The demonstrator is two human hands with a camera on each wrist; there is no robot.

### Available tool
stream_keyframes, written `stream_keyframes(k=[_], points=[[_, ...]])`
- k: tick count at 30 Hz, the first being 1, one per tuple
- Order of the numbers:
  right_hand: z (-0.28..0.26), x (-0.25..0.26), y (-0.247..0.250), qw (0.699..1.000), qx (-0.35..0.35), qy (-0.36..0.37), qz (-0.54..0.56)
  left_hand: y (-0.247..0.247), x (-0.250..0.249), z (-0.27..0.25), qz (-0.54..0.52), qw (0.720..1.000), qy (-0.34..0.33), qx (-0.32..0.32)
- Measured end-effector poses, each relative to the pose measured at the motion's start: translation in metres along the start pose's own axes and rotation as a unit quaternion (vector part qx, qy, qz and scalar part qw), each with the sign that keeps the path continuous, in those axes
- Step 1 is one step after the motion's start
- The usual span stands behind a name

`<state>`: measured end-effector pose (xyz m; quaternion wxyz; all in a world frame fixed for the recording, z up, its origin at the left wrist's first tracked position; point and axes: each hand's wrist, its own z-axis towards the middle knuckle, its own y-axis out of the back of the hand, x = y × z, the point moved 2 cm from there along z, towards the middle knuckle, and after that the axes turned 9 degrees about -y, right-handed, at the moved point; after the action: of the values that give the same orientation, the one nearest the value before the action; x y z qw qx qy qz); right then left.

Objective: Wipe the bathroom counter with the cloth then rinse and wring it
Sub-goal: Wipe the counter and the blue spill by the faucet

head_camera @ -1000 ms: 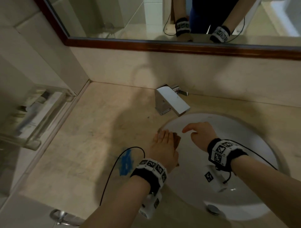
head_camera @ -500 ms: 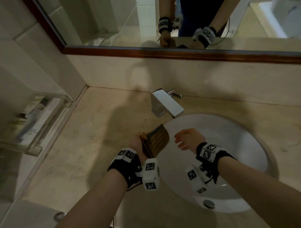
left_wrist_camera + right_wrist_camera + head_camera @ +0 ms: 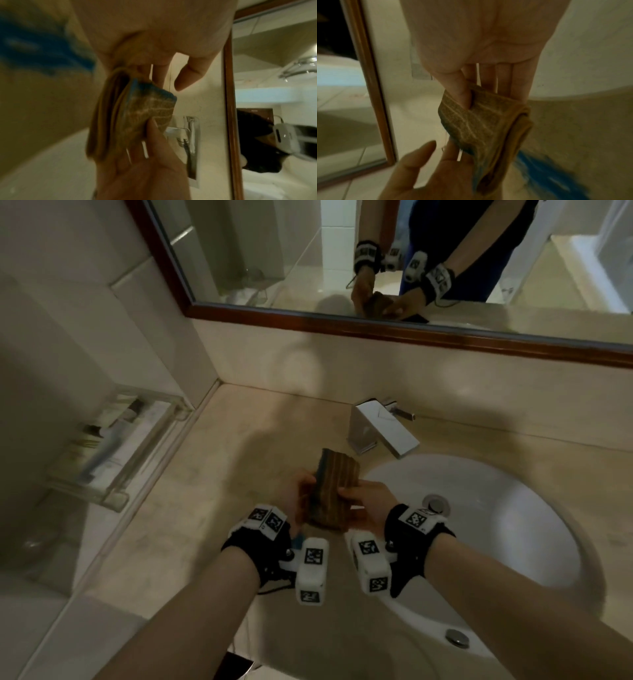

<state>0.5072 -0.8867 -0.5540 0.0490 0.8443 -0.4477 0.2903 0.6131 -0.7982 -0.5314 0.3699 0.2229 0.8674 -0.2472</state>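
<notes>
A folded brown striped cloth (image 3: 335, 491) is held upright in the air over the beige counter (image 3: 212, 474), just left of the white sink basin (image 3: 507, 508). My left hand (image 3: 306, 491) grips its left edge. My right hand (image 3: 352, 496) pinches its right side. In the right wrist view my thumb (image 3: 462, 94) presses onto the cloth (image 3: 484, 128) with the fingers behind it. The left wrist view shows the cloth (image 3: 133, 115) between the left fingers (image 3: 161, 73) above and the right hand below.
A square chrome faucet (image 3: 380, 429) stands behind the basin, whose drain (image 3: 435, 503) lies near my right wrist. A clear tray of toiletries (image 3: 113, 446) hangs on the left wall. A blue smear (image 3: 547, 175) marks the counter. A wood-framed mirror (image 3: 376, 326) runs above.
My left hand lifted the cloth off the counter by the sink rim. My right hand came across and took hold of its other side.
</notes>
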Motion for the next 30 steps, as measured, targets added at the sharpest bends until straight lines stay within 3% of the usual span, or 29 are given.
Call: stream_keyframes(k=[2,4,8,17,22,24,26,28,30], points=[[0.002,-0.003,-0.004,1.000,0.005,0.005,-0.020,0.015,-0.006,0.004,0.117,0.993,-0.009,-0.014],[0.004,-0.004,-0.007,0.999,0.022,0.009,-0.034,0.028,-0.007,0.010,0.196,0.980,-0.004,0.026],[0.007,-0.003,-0.009,0.997,0.071,0.026,-0.036,0.047,-0.003,0.022,0.152,0.986,-0.008,0.062],[0.021,0.003,-0.017,0.994,0.091,0.060,-0.028,0.065,0.000,0.028,-0.041,0.996,0.023,0.079],[0.026,0.005,-0.034,0.987,0.085,0.068,-0.117,0.083,-0.006,0.029,0.123,0.983,0.056,0.120],[0.027,0.012,-0.043,0.981,0.078,0.074,-0.162,0.096,-0.011,0.036,0.177,0.978,0.048,0.101],[0.027,0.019,-0.049,0.977,0.045,0.089,-0.190,0.105,-0.023,0.040,0.193,0.980,0.007,0.050],[0.030,0.024,-0.050,0.974,0.010,0.105,-0.199,0.117,-0.037,0.044,0.186,0.978,-0.089,-0.038],[0.035,0.024,-0.046,0.976,-0.007,0.104,-0.189,0.133,-0.048,0.048,0.228,0.940,-0.220,-0.126]])
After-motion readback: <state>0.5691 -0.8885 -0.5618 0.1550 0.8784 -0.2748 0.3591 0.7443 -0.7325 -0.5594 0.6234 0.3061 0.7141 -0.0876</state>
